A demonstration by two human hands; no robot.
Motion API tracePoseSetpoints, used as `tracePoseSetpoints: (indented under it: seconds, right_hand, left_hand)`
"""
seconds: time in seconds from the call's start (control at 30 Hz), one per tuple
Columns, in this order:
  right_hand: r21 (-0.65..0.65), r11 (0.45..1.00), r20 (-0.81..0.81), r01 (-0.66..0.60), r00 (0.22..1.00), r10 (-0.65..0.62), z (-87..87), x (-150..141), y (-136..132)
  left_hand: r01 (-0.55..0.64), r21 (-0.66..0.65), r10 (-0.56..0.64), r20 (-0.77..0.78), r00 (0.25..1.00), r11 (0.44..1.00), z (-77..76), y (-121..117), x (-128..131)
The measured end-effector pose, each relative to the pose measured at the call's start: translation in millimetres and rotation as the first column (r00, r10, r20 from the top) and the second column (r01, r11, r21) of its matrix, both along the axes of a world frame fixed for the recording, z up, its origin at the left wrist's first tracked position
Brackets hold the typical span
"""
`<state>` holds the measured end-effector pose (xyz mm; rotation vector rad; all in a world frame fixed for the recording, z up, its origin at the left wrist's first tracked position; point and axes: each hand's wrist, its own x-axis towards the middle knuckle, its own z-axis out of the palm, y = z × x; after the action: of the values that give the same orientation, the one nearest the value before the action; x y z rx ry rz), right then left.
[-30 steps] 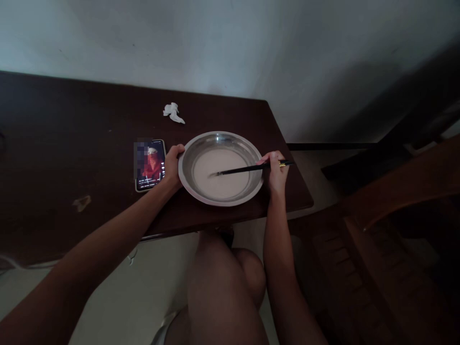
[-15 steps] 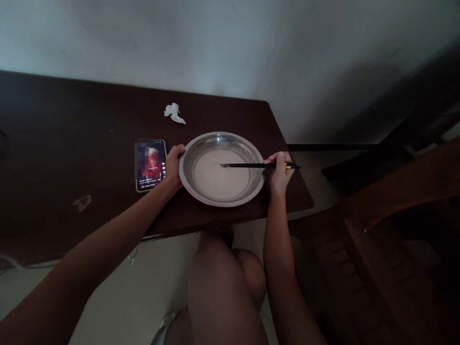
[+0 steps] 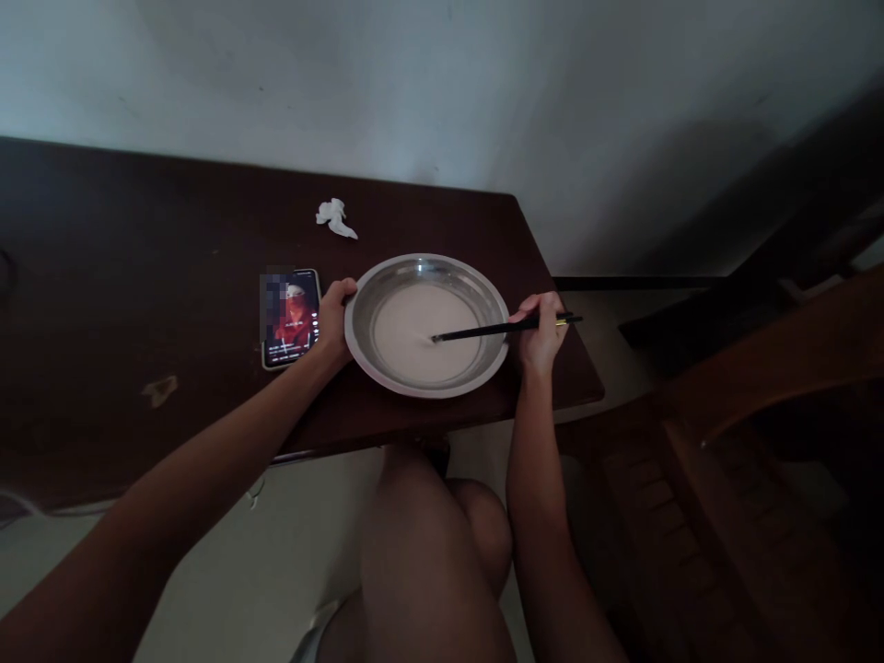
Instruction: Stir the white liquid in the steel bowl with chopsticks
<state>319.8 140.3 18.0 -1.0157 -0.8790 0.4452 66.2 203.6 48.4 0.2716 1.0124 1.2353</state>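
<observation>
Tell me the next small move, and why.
Probably sweep the black chopsticks gently through the pale liquid: the right hand holds them with their tips in it, and the left hand grips the metal bowl by its rim.

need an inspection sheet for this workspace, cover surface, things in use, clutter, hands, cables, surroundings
Surface: dark brown table, with a pale patch left of the phone's lower edge.
Things in use: metal bowl containing pale liquid; black chopsticks reach over its right rim, tips at the liquid.
Clutter: crumpled white tissue beyond the bowl; phone, screen lit, left of it.
Hands: left hand grips the bowl's left rim; right hand holds the chopsticks.
Cables: pale cord-like strand at lower left; its ends are unclear.
Surroundings: pale wall behind, dark wooden furniture at right.
</observation>
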Motion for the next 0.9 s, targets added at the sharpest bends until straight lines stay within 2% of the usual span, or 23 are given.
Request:
tracePoseSetpoints:
  seconds: [0.1,0.17,0.23,0.3,0.47,0.53,0.63,0.7,0.8,0.9]
  right_hand:
    - [-0.091,0.992,0.091,-0.092,0.991,0.1,0.9,-1.6,-1.5]
    - [-0.116,0.992,0.115,-0.052,0.991,0.065,0.9,-2.0,-1.3]
    - [-0.101,0.995,0.086,0.021,0.996,-0.012,0.1,-1.4,-0.4]
    - [-0.083,0.996,0.042,0.043,0.998,-0.039,-0.9,-0.5,0.0]
    - [-0.14,0.987,0.119,-0.079,0.988,0.096,-1.2,-0.8,-1.4]
    - [-0.135,0.99,0.132,-0.048,0.989,0.067,-1.3,-0.6,-0.8]
    - [-0.061,0.998,0.049,0.031,0.998,-0.028,-2.0,0.4,0.4]
    - [-0.044,0.999,0.018,0.011,1.0,-0.011,-1.9,0.4,-0.1]
    - [-0.112,0.99,0.084,-0.089,0.992,0.098,-0.3,-1.2,-1.9]
    - [-0.118,0.992,0.111,-0.041,0.992,0.054,0.9,-1.8,-1.5]
  left_hand:
    - [-0.012,-0.006,0.012,0.007,1.0,1.0,1.4,-0.6,0.2]
    - [-0.015,-0.003,0.015,0.013,1.0,1.0,1.4,-0.7,0.1]
    - [-0.014,-0.002,0.014,0.011,1.0,1.0,0.9,-0.5,-0.1]
    - [-0.011,-0.007,0.011,0.008,1.0,1.0,0.5,-0.2,-0.2]
    - [0.0,-0.007,0.0,0.006,1.0,1.0,0.6,-0.2,0.1]
    - [-0.002,0.002,0.002,0.002,1.0,1.0,-0.2,-0.2,-0.2]
    - [0.003,0.012,-0.003,0.004,1.0,1.0,-2.1,0.3,-1.2]
    - [0.003,0.017,-0.003,0.008,1.0,1.0,-3.0,0.6,-1.6]
    - [0.003,0.009,-0.003,0.002,1.0,1.0,-2.4,0.7,-1.4]
    - [0.012,-0.004,-0.012,0.01,1.0,1.0,-0.4,-0.2,-0.5]
